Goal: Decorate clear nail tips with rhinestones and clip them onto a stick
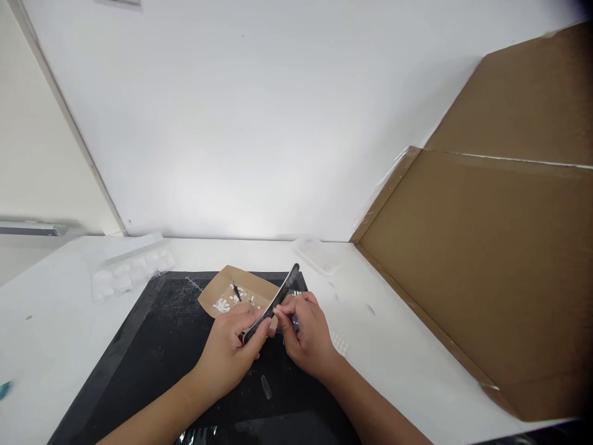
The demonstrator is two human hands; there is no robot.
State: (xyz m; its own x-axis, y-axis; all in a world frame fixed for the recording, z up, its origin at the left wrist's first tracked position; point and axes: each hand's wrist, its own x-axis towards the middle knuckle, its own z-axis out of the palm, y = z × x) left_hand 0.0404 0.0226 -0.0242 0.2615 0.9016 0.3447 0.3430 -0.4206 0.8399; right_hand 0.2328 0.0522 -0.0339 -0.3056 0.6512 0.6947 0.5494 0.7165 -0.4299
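Observation:
My left hand (229, 346) grips the lower end of a black curved nail file (288, 285), which slants up to the right above the mat. Beside it, my right hand (308, 337) is closed in a pinch, its fingertips against the file's face. Whatever sits between those fingertips is too small and covered to make out. Behind both hands stands a brown paper tray (252, 284) with many small white pieces (222, 305) and a dark, thin-tipped tool (237, 292) in it. A clear nail tip (266, 387) lies on the mat below my hands.
A black mat (171, 346) covers the middle of the white table (393, 346). At the left is a clear plastic tray (132, 272); a clear lid (317, 255) lies at the back. White squares (339, 343) show beside my right wrist. Cardboard (486, 259) walls the right side.

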